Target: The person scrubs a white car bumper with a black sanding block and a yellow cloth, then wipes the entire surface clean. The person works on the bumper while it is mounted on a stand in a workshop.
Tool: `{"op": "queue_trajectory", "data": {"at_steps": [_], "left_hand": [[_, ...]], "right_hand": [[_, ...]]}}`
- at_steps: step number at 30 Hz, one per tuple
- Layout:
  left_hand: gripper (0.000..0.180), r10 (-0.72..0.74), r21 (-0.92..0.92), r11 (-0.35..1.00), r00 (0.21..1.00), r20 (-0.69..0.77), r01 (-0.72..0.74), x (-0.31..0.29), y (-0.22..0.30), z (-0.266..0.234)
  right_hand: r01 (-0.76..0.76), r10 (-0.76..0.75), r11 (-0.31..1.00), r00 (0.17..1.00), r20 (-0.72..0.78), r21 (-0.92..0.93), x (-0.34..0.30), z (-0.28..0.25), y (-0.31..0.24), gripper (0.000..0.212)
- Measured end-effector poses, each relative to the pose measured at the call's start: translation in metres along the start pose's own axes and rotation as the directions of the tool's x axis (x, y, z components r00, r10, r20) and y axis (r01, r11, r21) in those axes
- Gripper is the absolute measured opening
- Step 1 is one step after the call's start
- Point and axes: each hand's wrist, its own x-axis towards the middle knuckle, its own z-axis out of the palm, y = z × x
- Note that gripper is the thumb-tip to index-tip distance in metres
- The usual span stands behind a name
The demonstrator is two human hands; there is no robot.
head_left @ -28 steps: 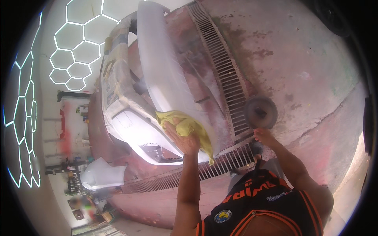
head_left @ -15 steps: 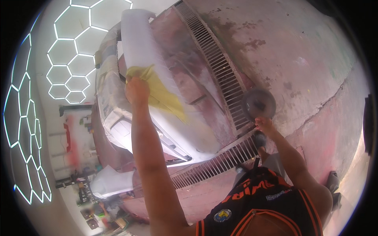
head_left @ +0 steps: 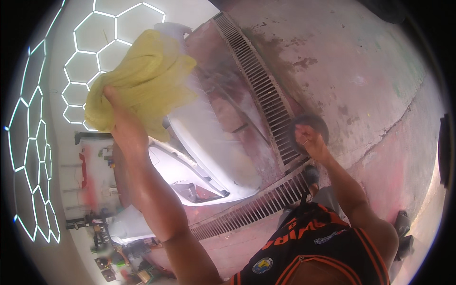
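My left hand (head_left: 121, 107) is closed on a yellow cloth (head_left: 147, 71), which hangs spread out and slightly blurred above the far left end of a long pale car bumper (head_left: 209, 137). The cloth hides part of the bumper. The bumper's nearer end has an opening with a dark-edged frame. My right hand (head_left: 309, 140) is held out to the right with its fingers curled in, and nothing shows in them. Below it in the picture, a dark round object (head_left: 319, 124) is partly covered by the hand; its kind cannot be made out.
Metal floor grates (head_left: 256, 71) run past the bumper and meet near my feet. Another white panel (head_left: 133, 225) lies at the lower left, near cluttered shelves (head_left: 107, 263). Hexagonal lights (head_left: 95, 61) line the left wall. Stained concrete floor (head_left: 361, 85) spreads to the right.
My left hand has lifted the yellow cloth off the bumper, up and to the left, and it has spread open. My right hand has moved up, over the dark round object.
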Motion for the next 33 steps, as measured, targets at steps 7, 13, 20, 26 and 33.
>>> {"op": "queue_trajectory", "data": {"at_steps": [7,13,20,26,33], "left_hand": [[0.059,-0.095,-0.196,0.945,0.790,0.606,0.264,-0.155,-0.072,-0.027],[0.043,-0.232,-0.228,0.895,0.836,0.497,0.384,-0.257,-0.141,-0.046],[0.025,-0.155,0.105,0.986,0.930,0.332,0.127,-0.339,-0.128,-0.145],[0.029,-0.059,0.157,0.988,0.935,0.350,0.004,-0.390,-0.120,-0.206],[0.046,-0.147,0.038,0.989,0.967,0.208,0.142,-0.425,-0.107,-0.287]], "right_hand": [[0.640,-0.611,0.650,0.761,0.220,-0.410,0.003,0.069,-0.165,0.064],[0.149,0.027,0.966,0.753,0.658,-0.210,-0.060,0.103,-0.103,0.062],[0.342,0.154,0.857,0.544,0.825,-0.385,-0.180,0.164,-0.060,0.046],[0.407,-0.354,0.900,0.476,0.805,0.155,-0.229,0.233,-0.042,0.043],[0.327,-0.207,0.945,0.569,0.796,0.012,-0.277,0.253,-0.060,0.027]]}}
